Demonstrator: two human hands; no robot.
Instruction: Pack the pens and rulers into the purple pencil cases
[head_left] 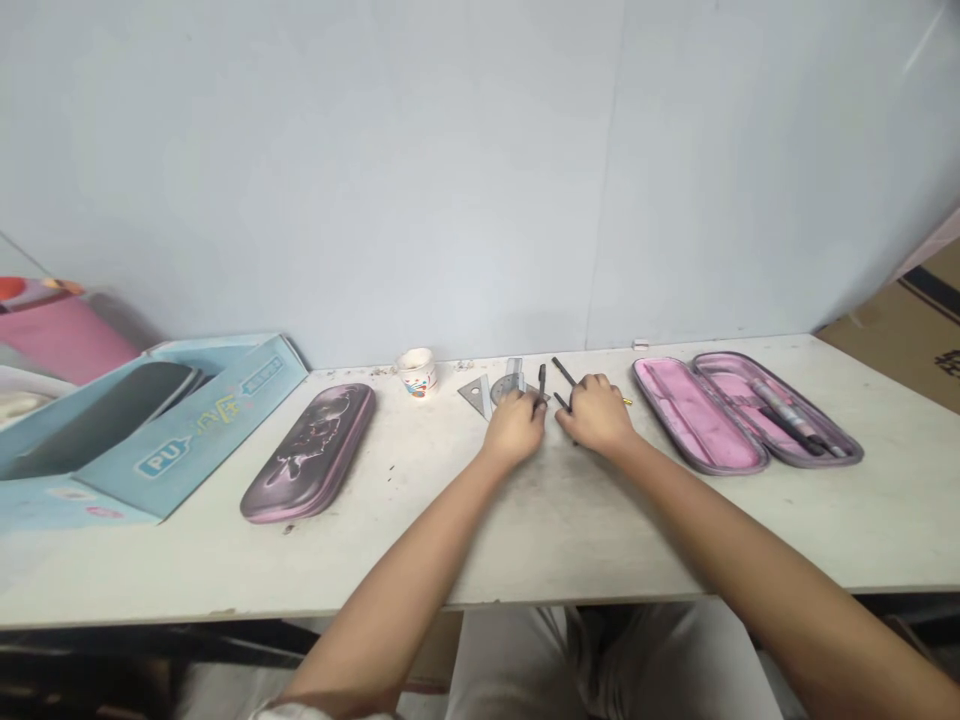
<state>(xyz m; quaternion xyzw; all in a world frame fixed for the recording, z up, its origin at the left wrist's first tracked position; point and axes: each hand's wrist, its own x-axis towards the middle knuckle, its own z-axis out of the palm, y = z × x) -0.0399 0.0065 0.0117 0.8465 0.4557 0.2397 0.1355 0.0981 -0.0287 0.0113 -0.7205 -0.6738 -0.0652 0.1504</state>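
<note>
Black pen (pixel 541 379) just beside left hand (pixel 515 428)

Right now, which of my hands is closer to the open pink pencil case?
Right. The right hand rests on the table just left of the open pink pencil case, not touching it. The left hand lies farther left, beyond the right hand, by the rulers.

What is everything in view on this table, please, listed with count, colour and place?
table: one, white, foreground
blue box: one, light blue, far left
closed pencil case: one, dark purple, left of centre
paper cup: one, white patterned, far edge
clear rulers: about three, grey, centre, far edge
dark pens: at least two, black, beside the rulers
open pencil case: one, pink inside, right
cardboard box: one, brown, far right
left hand: one, on the rulers
right hand: one, touching pens
</note>
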